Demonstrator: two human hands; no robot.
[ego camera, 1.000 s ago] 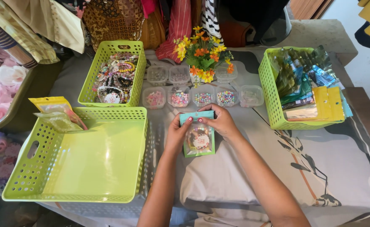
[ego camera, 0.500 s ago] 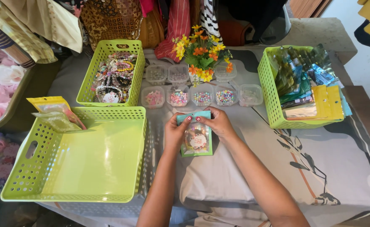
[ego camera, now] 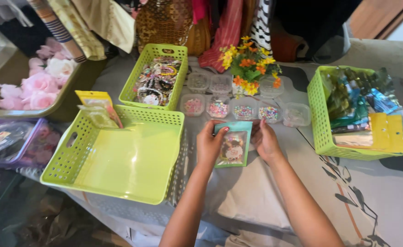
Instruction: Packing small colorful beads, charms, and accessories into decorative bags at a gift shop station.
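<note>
A small teal pouch [ego camera: 233, 145] with a clear window showing a beaded bracelet lies flat on the cloth-covered table [ego camera: 384, 201]. My left hand [ego camera: 209, 143] grips its left edge and my right hand [ego camera: 264, 139] grips its right edge, fingers pinching near the top. Just left of my hands stands a large empty lime-green basket [ego camera: 119, 158].
A second green basket [ego camera: 158, 75] of bracelets sits behind the empty one; a third [ego camera: 323, 121] at right holds packets. Several small clear bead boxes [ego camera: 242, 111] and an orange-yellow flower bunch [ego camera: 249, 68] lie beyond my hands. Yellow packets [ego camera: 98, 107] rest on the basket's corner. Pink roses [ego camera: 39, 82] at far left.
Both hands stay on the pouch, which has shifted only slightly on the cloth. Nothing else moved.
</note>
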